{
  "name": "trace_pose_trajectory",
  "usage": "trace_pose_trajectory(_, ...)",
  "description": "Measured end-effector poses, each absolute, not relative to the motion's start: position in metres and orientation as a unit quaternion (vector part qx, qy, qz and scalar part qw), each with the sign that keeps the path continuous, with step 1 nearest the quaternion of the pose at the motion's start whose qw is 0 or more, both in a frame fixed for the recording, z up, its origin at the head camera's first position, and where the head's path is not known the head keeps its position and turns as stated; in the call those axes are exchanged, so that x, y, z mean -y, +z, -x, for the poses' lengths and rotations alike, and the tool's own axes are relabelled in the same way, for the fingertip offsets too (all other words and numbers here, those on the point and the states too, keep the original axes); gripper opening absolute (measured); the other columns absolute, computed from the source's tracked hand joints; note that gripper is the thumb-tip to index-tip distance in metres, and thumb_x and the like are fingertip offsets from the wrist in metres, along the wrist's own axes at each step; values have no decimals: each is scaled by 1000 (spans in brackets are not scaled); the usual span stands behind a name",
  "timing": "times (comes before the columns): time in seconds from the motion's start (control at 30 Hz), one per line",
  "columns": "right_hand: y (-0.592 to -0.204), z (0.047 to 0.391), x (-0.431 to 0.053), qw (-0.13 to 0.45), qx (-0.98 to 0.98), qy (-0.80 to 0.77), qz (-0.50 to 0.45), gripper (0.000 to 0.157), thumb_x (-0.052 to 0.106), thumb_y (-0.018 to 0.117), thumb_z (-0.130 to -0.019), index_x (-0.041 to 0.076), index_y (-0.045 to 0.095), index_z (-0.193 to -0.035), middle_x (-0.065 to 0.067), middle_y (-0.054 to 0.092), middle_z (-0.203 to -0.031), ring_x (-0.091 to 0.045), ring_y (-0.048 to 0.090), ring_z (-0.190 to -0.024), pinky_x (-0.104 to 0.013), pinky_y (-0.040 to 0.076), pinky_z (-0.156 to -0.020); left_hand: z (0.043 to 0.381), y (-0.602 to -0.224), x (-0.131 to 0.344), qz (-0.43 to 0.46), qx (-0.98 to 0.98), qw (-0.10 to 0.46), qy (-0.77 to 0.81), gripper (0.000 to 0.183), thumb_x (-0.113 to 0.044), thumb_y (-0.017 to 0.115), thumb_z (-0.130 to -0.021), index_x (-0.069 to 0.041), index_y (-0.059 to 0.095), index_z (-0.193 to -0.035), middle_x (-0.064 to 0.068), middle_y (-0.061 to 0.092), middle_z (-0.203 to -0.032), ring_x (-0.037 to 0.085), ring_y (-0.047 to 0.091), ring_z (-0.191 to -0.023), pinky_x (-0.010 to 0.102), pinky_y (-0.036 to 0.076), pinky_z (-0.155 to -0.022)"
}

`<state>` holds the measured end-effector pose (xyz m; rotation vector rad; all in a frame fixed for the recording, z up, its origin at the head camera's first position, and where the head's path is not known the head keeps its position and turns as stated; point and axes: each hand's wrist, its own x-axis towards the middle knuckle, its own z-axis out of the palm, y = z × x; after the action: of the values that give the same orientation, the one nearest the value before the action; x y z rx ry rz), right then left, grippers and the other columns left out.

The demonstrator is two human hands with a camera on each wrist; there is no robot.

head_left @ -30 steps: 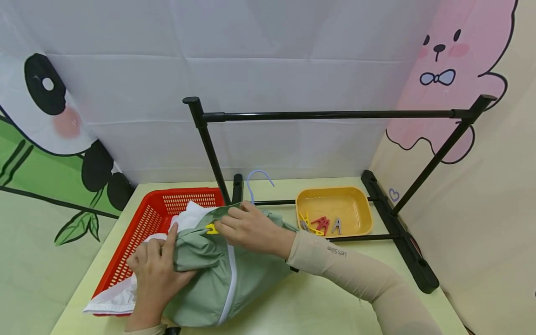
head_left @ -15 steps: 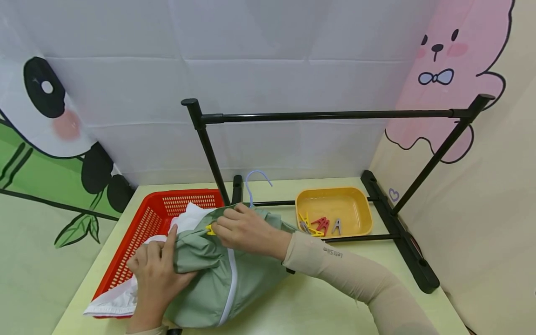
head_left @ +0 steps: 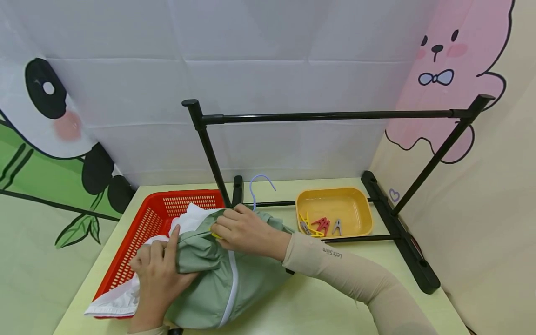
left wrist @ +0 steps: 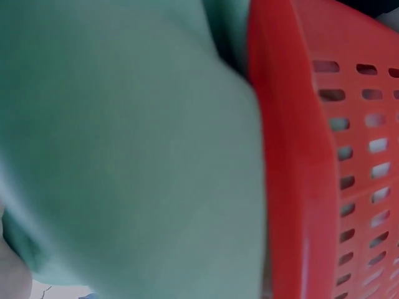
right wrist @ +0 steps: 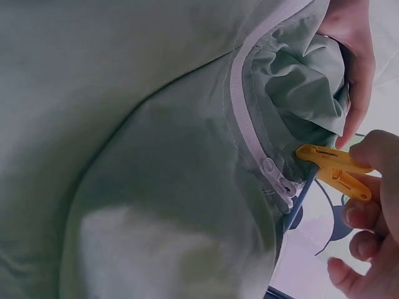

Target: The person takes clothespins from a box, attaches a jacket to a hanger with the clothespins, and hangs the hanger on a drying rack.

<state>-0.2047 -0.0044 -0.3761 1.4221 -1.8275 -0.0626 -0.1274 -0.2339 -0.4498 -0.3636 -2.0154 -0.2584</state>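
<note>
A green garment [head_left: 247, 270] with a white zip [right wrist: 242, 93] lies partly over the red basket. My left hand [head_left: 157, 279] grips a bunched part of it, forefinger stretched upward. My right hand [head_left: 249, 235] pinches a yellow clothespin [right wrist: 336, 171] between thumb and fingers. In the right wrist view, the clothespin's nose is on the garment's edge near the zip pull [right wrist: 277, 174], beside a blue strip that looks like part of the hanger. The blue hanger's hook [head_left: 253, 188] sticks up behind the garment; its body is mostly hidden. Garment fabric fills much of the left wrist view.
White cloth [head_left: 113, 298] hangs over the front of the red basket [head_left: 144, 216]. A black rack [head_left: 326, 116] stands behind the garment. Between its feet, a yellow tray [head_left: 351, 209] holds several clothespins [head_left: 321, 225]. Walls rise behind and to the right.
The clothespin's visible end has shrunk behind my right fingers. The hanger hook has shifted slightly down and right. My left hand keeps its grip on the garment.
</note>
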Motion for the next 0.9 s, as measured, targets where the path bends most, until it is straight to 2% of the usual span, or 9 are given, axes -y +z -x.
trace_pose_trajectory(0.4,-380,205,3,385,741,-13,-551,24,37,61,-97,19,69,-110,8,63,-95,-11,54,-86,-27,41,-79,125,-448,235,142,851,493,-109,86,-72,41,-89,-2,54,-138,25,43,-84,48,37,-76,55,19,-64)
trace_pose_trajectory(0.57,-381,202,2,359,754,5,-550,33,42,59,-97,18,68,-118,7,63,-99,-12,51,-84,-28,41,-77,122,-449,234,140,858,480,-117,87,-73,40,-88,-3,53,-138,25,43,-85,48,38,-78,56,19,-65)
trace_pose_trajectory(0.73,-381,201,0,335,765,19,-549,43,43,59,-97,16,65,-129,5,65,-105,-13,50,-84,-30,41,-79,122,-450,236,142,857,480,-120,88,-74,41,-87,-2,54,-137,24,43,-86,48,38,-78,55,19,-65)
trace_pose_trajectory(0.9,-382,202,-4,331,767,22,-549,47,42,59,-97,13,61,-134,6,64,-103,-13,50,-84,-30,42,-82,123,-450,238,146,854,484,-122,88,-74,42,-87,-2,56,-135,24,43,-85,47,39,-78,54,18,-65)
